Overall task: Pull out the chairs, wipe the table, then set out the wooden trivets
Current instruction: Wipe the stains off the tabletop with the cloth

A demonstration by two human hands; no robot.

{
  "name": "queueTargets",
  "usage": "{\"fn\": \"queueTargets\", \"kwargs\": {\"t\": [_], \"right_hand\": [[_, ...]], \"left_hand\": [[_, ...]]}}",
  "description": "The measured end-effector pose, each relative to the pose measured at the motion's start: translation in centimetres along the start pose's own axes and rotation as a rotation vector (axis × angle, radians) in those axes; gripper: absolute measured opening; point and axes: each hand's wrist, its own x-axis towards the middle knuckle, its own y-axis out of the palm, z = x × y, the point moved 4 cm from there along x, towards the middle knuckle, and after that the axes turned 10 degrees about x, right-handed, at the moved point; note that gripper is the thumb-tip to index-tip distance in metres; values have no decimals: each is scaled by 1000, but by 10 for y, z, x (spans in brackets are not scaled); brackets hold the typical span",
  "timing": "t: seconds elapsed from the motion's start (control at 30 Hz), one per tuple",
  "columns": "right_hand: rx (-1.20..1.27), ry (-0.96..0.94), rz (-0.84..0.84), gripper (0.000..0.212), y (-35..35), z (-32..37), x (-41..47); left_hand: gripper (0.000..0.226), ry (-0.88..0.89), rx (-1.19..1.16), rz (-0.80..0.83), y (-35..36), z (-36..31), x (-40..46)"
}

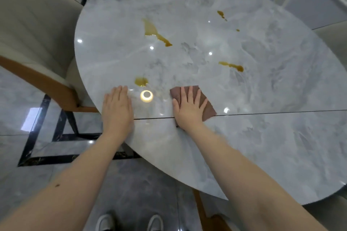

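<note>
Here, right hand (189, 108) presses flat, fingers spread, on brown cloth (205, 105), long axis running near-left to far-right across worktop (262, 137); left hand (117, 108) flat w/ nothing held, beside amber spill (141, 81).

Glossy grey marble floor (37, 155) (black inlay border (32, 137)), white shoes (129, 222) below.

A single head-worn, wide-angle view looks steeply down and forward from above the near edge of the table (244, 146). The tabletop fills the frame from centre toward 12 and 3 o'clock, close beneath the lens. Both forearms enter from 6 o'clock, the left hand (117, 108) and right hand (188, 108) lying near centre. Shoes (129, 222) show at 6 o'clock, a chair (33, 43) at 9 o'clock.
</note>
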Motion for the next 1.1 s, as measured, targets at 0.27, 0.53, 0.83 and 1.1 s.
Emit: {"fn": "queueTargets", "kwargs": {"t": [0.27,0.53,0.83,1.1], "right_hand": [[36,202,-104,68,32,93,31],[31,184,-84,64,50,177,101],[-94,-423,142,54,37,132,42],[17,84,-33,52,25,116,87]], "left_hand": [[46,58,115,50,9,71,93],[45,121,73,57,26,105,156],[47,148,26,46,27,104,152],[48,134,14,44,30,105,152]]}}
